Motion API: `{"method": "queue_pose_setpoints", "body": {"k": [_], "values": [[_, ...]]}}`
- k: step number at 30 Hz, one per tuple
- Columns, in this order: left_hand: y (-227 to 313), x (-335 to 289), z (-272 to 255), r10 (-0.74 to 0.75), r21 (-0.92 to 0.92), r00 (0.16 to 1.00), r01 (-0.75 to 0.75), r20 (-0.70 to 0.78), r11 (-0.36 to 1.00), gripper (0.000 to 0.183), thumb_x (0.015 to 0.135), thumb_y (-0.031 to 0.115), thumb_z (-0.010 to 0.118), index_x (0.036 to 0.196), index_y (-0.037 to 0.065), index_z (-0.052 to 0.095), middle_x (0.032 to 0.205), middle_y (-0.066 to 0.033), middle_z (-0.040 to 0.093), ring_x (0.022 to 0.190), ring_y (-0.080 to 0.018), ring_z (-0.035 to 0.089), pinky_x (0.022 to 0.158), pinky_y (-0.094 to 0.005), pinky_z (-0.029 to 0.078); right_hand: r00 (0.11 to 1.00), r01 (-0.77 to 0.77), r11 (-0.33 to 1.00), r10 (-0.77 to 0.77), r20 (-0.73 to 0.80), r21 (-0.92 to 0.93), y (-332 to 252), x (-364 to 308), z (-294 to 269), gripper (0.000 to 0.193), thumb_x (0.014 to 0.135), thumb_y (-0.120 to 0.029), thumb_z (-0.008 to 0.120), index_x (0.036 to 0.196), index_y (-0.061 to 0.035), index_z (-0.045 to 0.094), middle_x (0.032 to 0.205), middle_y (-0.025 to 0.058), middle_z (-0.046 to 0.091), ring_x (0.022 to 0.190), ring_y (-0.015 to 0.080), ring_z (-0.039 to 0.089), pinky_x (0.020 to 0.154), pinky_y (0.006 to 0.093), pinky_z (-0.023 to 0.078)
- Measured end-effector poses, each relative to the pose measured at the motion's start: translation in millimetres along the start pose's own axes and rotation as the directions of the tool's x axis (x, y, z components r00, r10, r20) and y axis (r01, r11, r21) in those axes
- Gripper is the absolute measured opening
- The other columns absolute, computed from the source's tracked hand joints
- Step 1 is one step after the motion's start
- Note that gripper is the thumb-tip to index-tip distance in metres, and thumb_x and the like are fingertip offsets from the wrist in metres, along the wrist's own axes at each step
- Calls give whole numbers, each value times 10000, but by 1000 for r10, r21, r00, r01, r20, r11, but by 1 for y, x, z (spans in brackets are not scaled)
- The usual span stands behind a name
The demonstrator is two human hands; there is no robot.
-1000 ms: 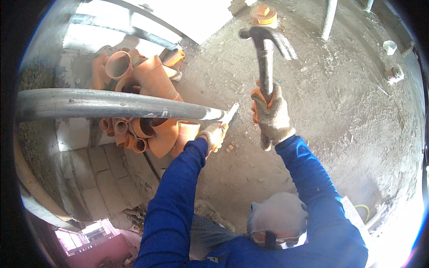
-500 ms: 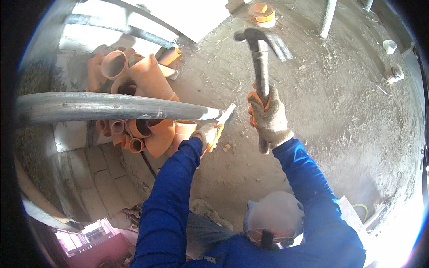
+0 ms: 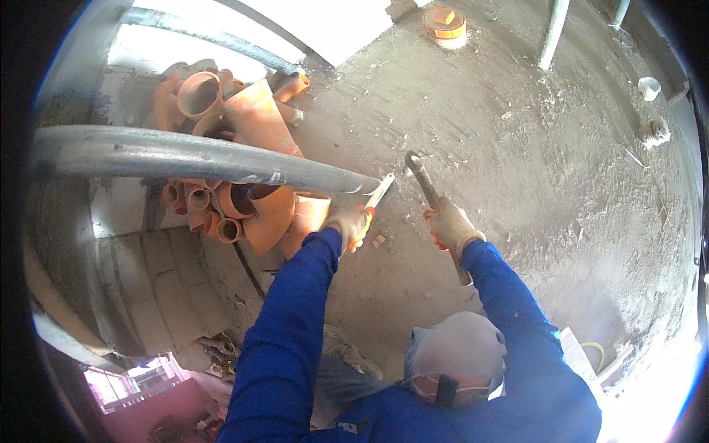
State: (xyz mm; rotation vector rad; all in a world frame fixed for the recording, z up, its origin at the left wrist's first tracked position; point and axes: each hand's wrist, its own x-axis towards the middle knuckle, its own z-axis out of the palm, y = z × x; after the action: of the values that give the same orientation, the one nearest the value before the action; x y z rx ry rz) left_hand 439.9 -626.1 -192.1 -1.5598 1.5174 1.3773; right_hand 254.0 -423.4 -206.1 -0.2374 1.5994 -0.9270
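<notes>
My right hand (image 3: 452, 223), in a knitted work glove, is closed round the handle of a claw hammer (image 3: 423, 177). The hammer's head points away from me, above the rough floor, just right of my left hand. My left hand (image 3: 349, 224), gloved too, grips a pale, narrow, flat-looking piece (image 3: 381, 193) that sticks up past the fingers; its exact kind is not clear. In the picture this piece meets the end of a thick grey pole (image 3: 221, 159) coming from the left. Whether they touch, I cannot tell.
Orange plastic pipe fittings (image 3: 262, 118) are heaped behind the pole and left of my left hand. An orange-capped pipe stub (image 3: 444, 28) stands at the far side. Upright grey pipes (image 3: 554, 33) and a white stub (image 3: 649, 88) rise at the far right. Debris dots the concrete floor (image 3: 532, 184).
The hammer has come down and toward me from its raised position, and its head has turned and sits nearer the pale piece. My left hand keeps its grip, with little movement.
</notes>
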Motion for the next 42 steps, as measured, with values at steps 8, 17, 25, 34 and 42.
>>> {"method": "queue_pose_setpoints", "body": {"k": [8,17,25,34,42], "values": [[-136,-24,34,71,-519,990,1,118,855,291,995,446,528,1056,165,575,568,18,491,358,-155,456,319,-315,345,997,-70,994,69,22,81,32,-21,-6,255,917,-187,593,1118,-52,515,669,53,525,483,165,527,403,356,440],[-73,-4,28,217,-583,974,-144,57,799,347,946,471,611,1107,164,586,601,-23,529,376,-150,491,319,-308,428,997,82,996,-82,5,38,0,-45,4,271,917,-233,633,1087,-46,534,669,58,583,525,158,600,454,341,494],[-46,3,7,27,-375,996,5,81,927,328,959,523,530,962,207,620,593,18,521,344,-146,444,289,-339,385,628,736,666,-738,-247,-118,-31,-56,25,424,895,-163,694,1240,-42,479,806,150,682,670,296,706,551,373,534],[-29,-3,-4,-2,-320,987,55,163,946,408,940,599,460,809,231,578,598,41,530,314,-146,415,271,-329,369,991,111,937,-127,-28,-331,-39,-37,17,370,971,-325,594,1158,-14,522,806,183,687,680,319,709,607,432,550],[-39,21,-10,-42,-433,974,138,223,891,360,940,566,472,842,241,590,624,62,531,344,-130,423,277,-328,335,735,592,792,-607,-300,-150,-26,-37,25,419,941,-293,645,1240,-43,490,754,133,672,598,251,681,520,381,534]]}}
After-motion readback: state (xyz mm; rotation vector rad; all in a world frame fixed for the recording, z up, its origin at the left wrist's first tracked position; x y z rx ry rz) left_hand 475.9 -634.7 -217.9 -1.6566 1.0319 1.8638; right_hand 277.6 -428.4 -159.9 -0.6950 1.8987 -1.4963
